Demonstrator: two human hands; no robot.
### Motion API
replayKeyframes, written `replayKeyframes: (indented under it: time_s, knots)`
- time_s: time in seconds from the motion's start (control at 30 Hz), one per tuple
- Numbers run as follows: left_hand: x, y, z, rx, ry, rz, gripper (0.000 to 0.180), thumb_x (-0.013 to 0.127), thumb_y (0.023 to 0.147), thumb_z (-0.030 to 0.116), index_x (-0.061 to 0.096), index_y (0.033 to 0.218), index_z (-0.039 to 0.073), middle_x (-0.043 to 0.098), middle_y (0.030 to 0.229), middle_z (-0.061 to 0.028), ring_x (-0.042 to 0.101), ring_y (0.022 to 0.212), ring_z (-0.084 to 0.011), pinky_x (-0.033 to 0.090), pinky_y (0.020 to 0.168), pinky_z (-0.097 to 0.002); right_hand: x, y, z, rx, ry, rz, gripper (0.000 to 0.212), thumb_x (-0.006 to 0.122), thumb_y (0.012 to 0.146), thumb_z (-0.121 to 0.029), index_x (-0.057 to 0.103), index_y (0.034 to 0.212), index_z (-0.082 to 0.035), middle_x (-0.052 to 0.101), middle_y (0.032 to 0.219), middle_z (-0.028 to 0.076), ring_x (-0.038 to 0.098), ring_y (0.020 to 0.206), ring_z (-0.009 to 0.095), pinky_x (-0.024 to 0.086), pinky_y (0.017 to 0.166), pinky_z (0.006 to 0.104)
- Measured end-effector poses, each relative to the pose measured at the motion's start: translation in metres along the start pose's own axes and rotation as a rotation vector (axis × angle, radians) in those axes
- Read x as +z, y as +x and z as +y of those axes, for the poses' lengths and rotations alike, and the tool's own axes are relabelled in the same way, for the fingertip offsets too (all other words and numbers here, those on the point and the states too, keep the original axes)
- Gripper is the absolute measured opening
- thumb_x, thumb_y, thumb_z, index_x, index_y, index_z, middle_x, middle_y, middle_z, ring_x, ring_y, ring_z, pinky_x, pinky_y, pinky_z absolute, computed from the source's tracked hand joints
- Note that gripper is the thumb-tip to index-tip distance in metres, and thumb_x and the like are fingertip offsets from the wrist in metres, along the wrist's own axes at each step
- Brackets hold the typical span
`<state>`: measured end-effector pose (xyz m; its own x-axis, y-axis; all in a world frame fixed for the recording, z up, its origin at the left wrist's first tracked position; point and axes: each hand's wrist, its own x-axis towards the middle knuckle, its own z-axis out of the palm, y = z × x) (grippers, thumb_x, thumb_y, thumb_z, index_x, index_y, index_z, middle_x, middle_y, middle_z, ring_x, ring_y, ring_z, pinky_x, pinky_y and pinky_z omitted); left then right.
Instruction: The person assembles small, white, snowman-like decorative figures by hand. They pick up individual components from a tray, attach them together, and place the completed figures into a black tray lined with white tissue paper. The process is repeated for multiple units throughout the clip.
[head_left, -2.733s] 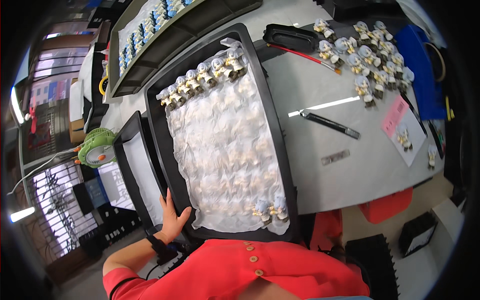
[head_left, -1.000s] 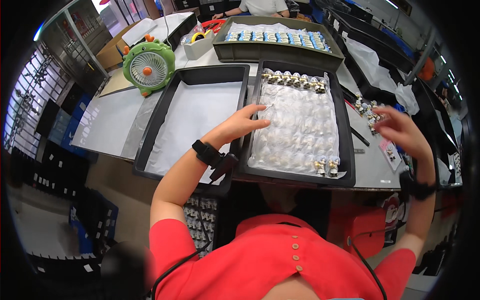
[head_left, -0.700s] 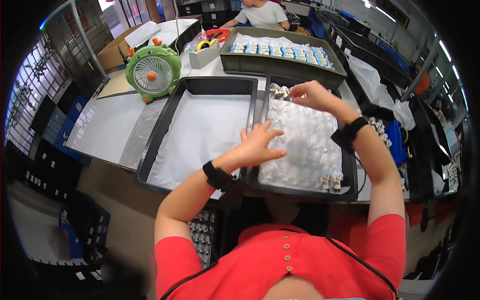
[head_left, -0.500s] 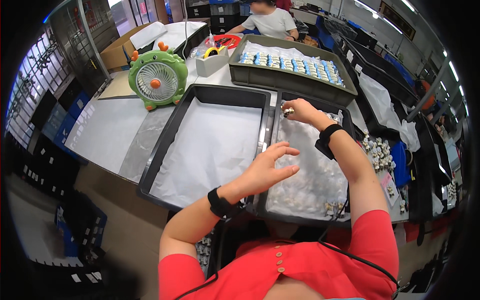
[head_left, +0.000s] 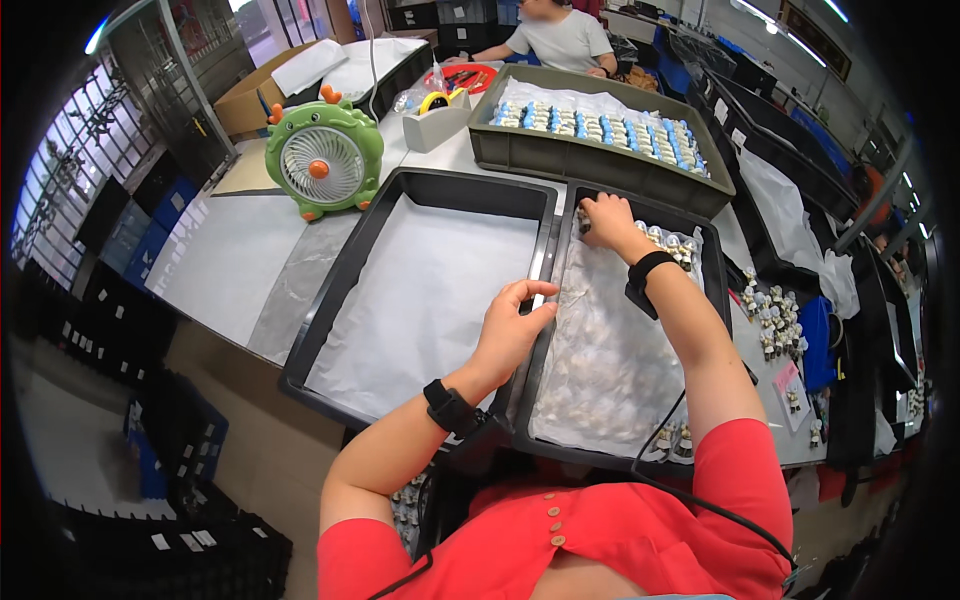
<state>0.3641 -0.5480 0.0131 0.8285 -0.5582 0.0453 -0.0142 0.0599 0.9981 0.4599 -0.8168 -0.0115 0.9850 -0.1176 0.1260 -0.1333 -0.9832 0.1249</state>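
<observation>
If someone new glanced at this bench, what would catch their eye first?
Probably the green fan shaped like a little monster, at the far left of the table. Next, two black trays: the left hand rests on the rim between them, and the right hand reaches small parts at the right tray's far end.

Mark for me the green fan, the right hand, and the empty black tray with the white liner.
green fan (head_left: 322,163), head view, on the front grille.
right hand (head_left: 606,222), head view, on the back of the hand.
black tray with the white liner (head_left: 340,277), head view, on its left rim.
</observation>
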Motion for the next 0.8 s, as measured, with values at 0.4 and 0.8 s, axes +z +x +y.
replayKeyframes:
  time_s: [0.4, 0.8]
  knots:
    - [0.021, -0.005, 0.015, -0.003, 0.144, -0.105, 0.025, 0.062, 0.081, 0.014, 0.059, 0.104, 0.005, 0.055, 0.095, -0.0034, 0.048, 0.092, -0.0091, 0.039, 0.08, -0.024, 0.0, -0.012, 0.019, 0.055, 0.347, 0.011, 0.057, 0.071, 0.054, -0.02, 0.056, 0.108, -0.014, 0.058, 0.106, 0.005, 0.048, 0.105, 0.026, 0.034, 0.085, 0.0408]
    - [0.016, 0.003, 0.043, -0.216, -0.262, -0.237, 0.027, 0.059, 0.086, 0.018, 0.057, 0.11, 0.006, 0.058, 0.105, -0.0019, 0.053, 0.098, -0.0125, 0.039, 0.086, -0.0249, 0.005, -0.004, 0.005, 0.034, 0.19, 0.015, 0.063, 0.071, 0.057, -0.031, 0.053, 0.116, -0.015, 0.06, 0.107, 0.008, 0.049, 0.107, 0.029, 0.032, 0.088, 0.0463]
